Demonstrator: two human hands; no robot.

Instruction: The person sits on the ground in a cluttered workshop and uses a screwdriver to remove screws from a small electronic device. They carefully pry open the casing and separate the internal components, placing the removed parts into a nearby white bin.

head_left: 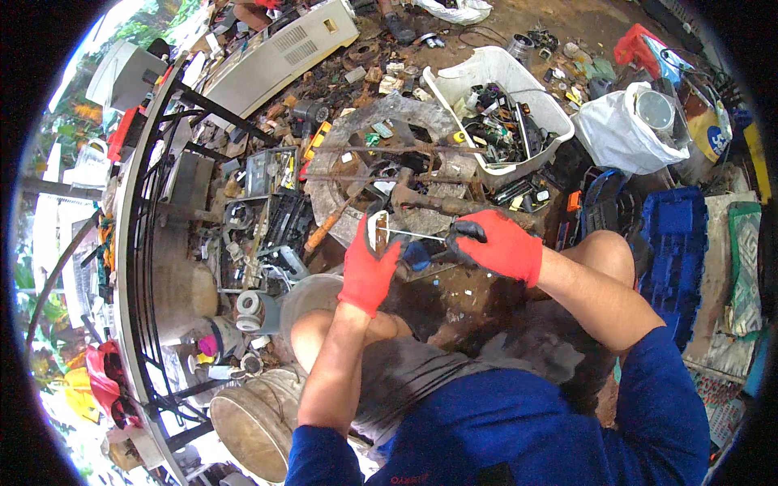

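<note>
Both hands wear red gloves with black fingers. My left hand (pixel 369 271) is closed around a small flat part with a white edge (pixel 374 230), held upright over the work spot. My right hand (pixel 496 245) grips what looks like a screwdriver; its thin shaft (pixel 421 236) points left, and its tip reaches the part. The handle is hidden inside the right glove. Just beyond the hands lies a hammer (pixel 429 199) across a round stone block (pixel 340 142). An orange-handled tool (pixel 324 230) leans at the block's left side.
A white bin (pixel 551 113) of dark electronic scrap stands beyond my right hand. Right of it are a white sack (pixel 616 134) and a blue plastic tray (pixel 674 259). Trays of sorted parts (pixel 271 174) lie left, before a metal rack (pixel 134 267). A bucket (pixel 251 425) sits near my left forearm.
</note>
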